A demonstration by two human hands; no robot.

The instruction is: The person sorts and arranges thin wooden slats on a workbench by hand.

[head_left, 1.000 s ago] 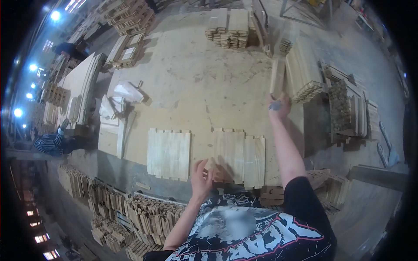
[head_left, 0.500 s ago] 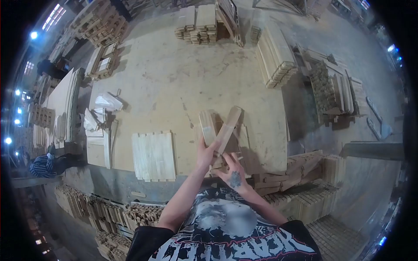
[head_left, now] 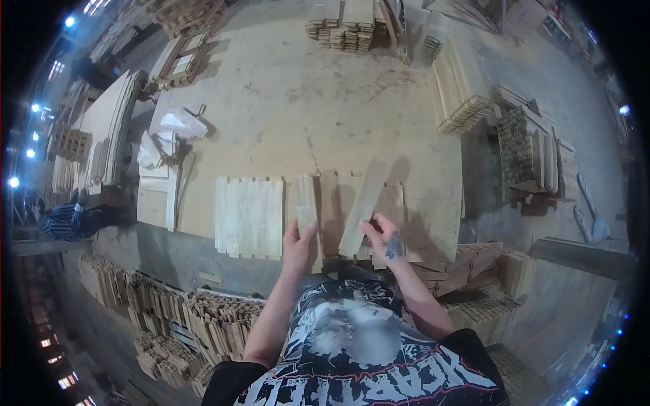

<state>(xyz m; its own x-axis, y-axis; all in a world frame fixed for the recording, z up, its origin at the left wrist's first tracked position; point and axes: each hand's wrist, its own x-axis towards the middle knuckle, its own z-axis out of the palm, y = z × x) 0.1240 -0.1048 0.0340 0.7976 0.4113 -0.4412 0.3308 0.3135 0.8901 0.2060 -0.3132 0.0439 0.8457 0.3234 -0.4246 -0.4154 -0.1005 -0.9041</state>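
Note:
My left hand [head_left: 298, 245] is closed on a narrow wooden board [head_left: 306, 197], which points away from me. My right hand [head_left: 384, 238] grips a second wooden board [head_left: 369, 196] by its near part; this one leans to the right and its far end is blurred. Beneath and between the two boards lie more wooden slats [head_left: 330, 186], side by side on the worktable [head_left: 264, 132]. To the left of my left hand is a panel of pale slats [head_left: 250, 216] laid edge to edge, with uneven ends.
Clear wrapping [head_left: 183, 124] and loose boards [head_left: 173, 193] lie at the table's left. Board stacks stand at the far edge [head_left: 343, 27] and far right [head_left: 460, 91]. Bundled slats [head_left: 217, 321] sit below the near edge. A person in a striped top [head_left: 61, 222] is at far left.
My hands have moved apart. The two boards, crossed close together before, are now separated, one in each hand. The view has shifted, and more slats show beneath.

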